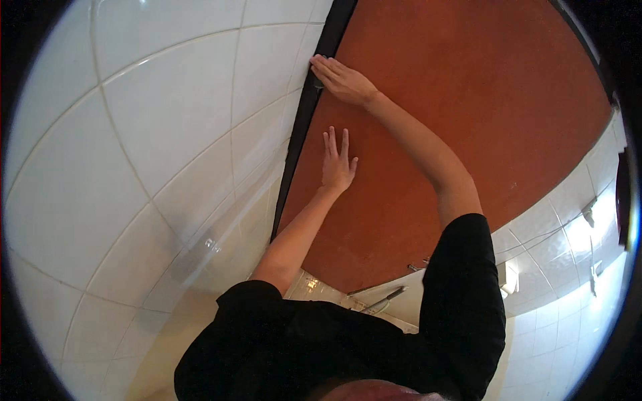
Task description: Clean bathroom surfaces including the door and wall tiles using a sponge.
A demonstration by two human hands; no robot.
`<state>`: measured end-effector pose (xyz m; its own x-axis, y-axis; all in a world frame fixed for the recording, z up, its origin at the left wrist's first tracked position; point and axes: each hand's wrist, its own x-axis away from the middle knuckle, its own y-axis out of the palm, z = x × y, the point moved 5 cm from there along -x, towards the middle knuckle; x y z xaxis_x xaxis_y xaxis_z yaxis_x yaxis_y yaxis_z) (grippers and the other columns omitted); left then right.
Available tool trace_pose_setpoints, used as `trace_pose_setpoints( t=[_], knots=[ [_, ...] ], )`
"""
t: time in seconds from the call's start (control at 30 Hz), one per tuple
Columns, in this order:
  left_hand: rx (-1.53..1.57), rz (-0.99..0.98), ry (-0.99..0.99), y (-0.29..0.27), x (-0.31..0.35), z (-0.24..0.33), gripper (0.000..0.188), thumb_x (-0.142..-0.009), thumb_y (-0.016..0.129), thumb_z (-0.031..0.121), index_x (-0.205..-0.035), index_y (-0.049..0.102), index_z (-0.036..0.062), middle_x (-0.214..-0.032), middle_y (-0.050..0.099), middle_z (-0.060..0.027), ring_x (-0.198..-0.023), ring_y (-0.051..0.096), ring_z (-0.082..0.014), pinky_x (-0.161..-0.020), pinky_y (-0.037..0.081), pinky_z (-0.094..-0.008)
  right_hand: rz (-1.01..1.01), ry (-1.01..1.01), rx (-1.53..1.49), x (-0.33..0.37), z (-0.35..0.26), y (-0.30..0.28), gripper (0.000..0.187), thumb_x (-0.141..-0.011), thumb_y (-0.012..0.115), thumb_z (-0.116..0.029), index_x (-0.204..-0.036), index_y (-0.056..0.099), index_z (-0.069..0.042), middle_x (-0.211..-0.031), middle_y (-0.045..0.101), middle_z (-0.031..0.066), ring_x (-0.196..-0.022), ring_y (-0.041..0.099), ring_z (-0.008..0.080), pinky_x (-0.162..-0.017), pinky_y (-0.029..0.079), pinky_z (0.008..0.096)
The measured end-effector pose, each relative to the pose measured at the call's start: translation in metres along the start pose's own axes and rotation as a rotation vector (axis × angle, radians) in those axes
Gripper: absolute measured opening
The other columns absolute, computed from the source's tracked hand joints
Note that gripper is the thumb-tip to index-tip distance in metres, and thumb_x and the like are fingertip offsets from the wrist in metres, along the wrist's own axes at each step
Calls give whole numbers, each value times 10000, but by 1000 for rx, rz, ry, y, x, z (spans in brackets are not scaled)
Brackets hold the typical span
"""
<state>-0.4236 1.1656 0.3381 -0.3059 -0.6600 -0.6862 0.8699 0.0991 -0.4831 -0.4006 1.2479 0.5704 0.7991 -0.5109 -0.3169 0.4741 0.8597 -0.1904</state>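
Note:
A reddish-brown door [468, 100] fills the upper right, with a dark frame edge [301, 134] running along its left side. My left hand [338, 164] lies flat on the door, fingers straight and slightly apart, holding nothing. My right hand [341, 79] reaches higher, with its fingers resting at the door's left edge next to the dark frame. Whether it grips the edge or only presses on it cannot be told. Both arms are bare below black sleeves [461, 301].
White glossy wall tiles [134, 147] cover the left side. More white tiles [568, 227] run along the right, with small metal fittings [592, 210] on them. A metal handle-like piece [388, 297] shows near the door's lower edge.

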Motion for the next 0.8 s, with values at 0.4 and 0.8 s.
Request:
trace_pose_setpoints(
  t=[0.4,0.8],
  knots=[
    [239,-267,-241,20,45,31,1264,-934,837,375,-1720,-145,256,-1762,-208,-207,-1638,11,-485,-1198,489,-541,-4,42,49,17,-83,16,542,-971,587,-60,-1507,549,8,-1495,603,148,-1464,519,270,-1272,388,421],
    [169,-411,-213,17,50,5,1285,-942,828,379,-1700,-206,295,-1747,-264,-215,-1638,-10,-485,-1109,577,-505,45,302,216,-34,53,-22,517,-1017,555,-141,-1523,548,-31,-1544,567,139,-1492,496,267,-1277,361,474]
  ],
)
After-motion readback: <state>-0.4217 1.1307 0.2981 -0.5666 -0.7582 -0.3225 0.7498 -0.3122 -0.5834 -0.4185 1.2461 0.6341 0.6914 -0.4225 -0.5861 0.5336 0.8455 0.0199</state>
